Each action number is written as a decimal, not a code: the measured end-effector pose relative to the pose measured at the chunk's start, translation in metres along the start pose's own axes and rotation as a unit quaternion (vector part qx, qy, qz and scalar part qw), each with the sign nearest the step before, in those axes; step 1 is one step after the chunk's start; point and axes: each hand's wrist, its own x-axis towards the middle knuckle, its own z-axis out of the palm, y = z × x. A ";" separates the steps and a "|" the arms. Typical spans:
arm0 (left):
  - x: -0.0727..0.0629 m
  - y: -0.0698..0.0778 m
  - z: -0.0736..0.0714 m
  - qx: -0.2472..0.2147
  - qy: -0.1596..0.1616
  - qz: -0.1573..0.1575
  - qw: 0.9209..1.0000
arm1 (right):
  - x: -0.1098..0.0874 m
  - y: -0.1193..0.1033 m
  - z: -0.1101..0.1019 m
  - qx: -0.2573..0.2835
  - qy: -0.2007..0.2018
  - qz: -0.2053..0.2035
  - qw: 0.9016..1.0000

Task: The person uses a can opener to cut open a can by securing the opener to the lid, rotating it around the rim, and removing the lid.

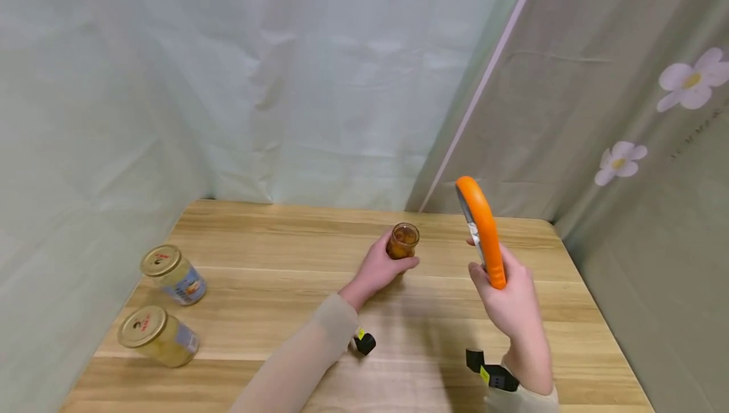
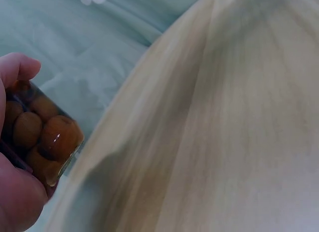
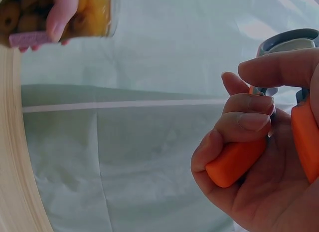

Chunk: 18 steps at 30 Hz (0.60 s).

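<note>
Toward the back of the table, my left hand [image 1: 383, 267] grips a small glass jar [image 1: 403, 242] with its bare round mouth facing up. Brown round fruit in amber liquid shows through the glass [image 2: 52, 134] in the left wrist view. My right hand [image 1: 515, 299], to the right of the jar and apart from it, holds a jar opener [image 1: 484, 229] with orange grips. In the right wrist view, fingers curl round one orange handle [image 3: 237, 164], and a second handle [image 3: 305, 137] lies against the palm. The opener's grey loop is partly hidden behind the thumb.
Two gold-lidded jars of pale contents, one farther back [image 1: 173, 274] and one nearer [image 1: 159, 336], stand at the left of the wooden table [image 1: 256, 312]. A pale curtain [image 1: 342, 84] hangs behind the table and at both sides. Black wrist cameras sit on both wrists.
</note>
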 end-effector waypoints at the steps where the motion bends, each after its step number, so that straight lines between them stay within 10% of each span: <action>1: 0.002 -0.002 0.002 0.001 0.001 -0.001 1.000 | 0.000 0.000 0.000 -0.002 -0.001 -0.001 1.000; 18: 0.027 -0.019 0.022 0.012 0.028 -0.048 0.998 | 0.000 0.000 0.005 -0.004 -0.005 -0.009 1.000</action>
